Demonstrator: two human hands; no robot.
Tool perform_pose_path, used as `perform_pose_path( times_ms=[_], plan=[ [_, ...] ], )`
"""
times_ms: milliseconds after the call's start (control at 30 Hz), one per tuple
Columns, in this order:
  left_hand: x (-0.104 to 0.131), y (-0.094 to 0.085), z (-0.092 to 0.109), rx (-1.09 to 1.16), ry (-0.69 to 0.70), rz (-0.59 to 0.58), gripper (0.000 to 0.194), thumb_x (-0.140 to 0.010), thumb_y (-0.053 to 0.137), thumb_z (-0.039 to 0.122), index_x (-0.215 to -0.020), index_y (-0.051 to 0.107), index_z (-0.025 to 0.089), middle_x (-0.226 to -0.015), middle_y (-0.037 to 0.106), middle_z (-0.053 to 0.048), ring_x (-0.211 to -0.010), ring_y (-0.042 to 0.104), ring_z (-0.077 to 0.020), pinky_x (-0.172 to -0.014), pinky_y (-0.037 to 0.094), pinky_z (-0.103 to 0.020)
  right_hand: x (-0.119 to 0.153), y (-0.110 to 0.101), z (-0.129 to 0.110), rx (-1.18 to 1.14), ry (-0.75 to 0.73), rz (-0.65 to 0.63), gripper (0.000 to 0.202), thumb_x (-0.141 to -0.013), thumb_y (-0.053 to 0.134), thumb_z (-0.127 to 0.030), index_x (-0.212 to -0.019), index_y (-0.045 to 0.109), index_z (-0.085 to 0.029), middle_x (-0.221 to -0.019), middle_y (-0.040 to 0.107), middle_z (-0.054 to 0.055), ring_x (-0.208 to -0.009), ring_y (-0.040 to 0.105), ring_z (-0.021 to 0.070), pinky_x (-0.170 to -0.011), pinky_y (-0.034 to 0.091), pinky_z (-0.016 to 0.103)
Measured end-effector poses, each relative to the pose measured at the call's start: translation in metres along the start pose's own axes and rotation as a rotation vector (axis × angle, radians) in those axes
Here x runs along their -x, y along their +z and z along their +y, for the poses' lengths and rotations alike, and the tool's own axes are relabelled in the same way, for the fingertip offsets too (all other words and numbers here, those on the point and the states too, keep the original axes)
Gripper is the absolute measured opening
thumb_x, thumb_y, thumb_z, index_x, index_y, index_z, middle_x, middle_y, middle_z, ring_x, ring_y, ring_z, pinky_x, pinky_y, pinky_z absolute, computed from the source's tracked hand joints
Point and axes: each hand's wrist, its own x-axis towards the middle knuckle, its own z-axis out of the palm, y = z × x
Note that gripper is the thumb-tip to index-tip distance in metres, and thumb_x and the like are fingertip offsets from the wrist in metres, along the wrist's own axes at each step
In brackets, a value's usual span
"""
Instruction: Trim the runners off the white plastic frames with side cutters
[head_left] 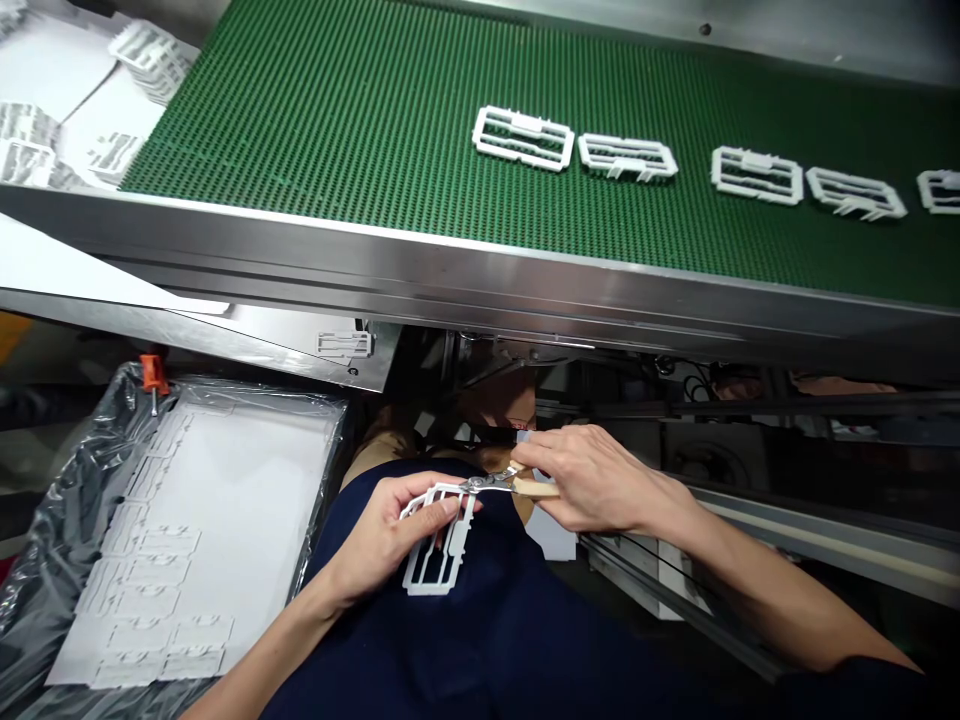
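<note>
My left hand (409, 525), closed, pinches a white plastic frame (454, 570) between thumb and fingers, in front of my dark blue shirt. The frame hangs tilted, its lower end toward me. From the right, my right hand (592, 480) is wrapped round the pale handles of small metal pliers or cutters (491, 482). Their jaws touch the upper edge of the frame, near my left fingertips. Whether the jaws are fully closed cannot be made out.
Several white frames (523, 138) lie on a green conveyor belt (337, 130) beyond a metal rail (450, 265). White parts are stacked (150, 60) at the upper left. A plastic-lined box (240, 500) at the left holds flat rows of frames; an orange-handled tool (154, 375) is at its edge.
</note>
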Motion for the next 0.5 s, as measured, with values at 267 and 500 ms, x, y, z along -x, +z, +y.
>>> perform_pose_path(
  times_ms=[267, 500],
  plan=[
    [0.0, 0.0, 0.001, 0.016, -0.006, 0.006, 0.027, -0.08, 0.063, 0.032, -0.1, 0.069, 0.016, -0.083, 0.068, -0.007, -0.063, 0.052, -0.0131, -0.058, 0.042, -0.021, 0.001, 0.006, 0.004, -0.147, 0.041, 0.042, 0.006, -0.072, 0.052, -0.019, -0.068, 0.048, -0.02, -0.059, 0.047, -0.004, -0.049, 0.034, 0.0085, -0.049, 0.018, 0.025],
    [-0.016, -0.005, 0.002, 0.168, -0.002, 0.164, 0.03, -0.076, 0.067, 0.03, -0.103, 0.066, 0.016, -0.089, 0.069, -0.009, -0.06, 0.057, -0.013, -0.056, 0.046, -0.021, -0.018, 0.037, -0.017, -0.738, 0.287, 0.203, 0.022, -0.08, 0.056, -0.039, -0.073, 0.049, -0.019, -0.064, 0.05, -0.004, -0.056, 0.042, 0.0094, -0.053, 0.031, 0.021]
  ],
)
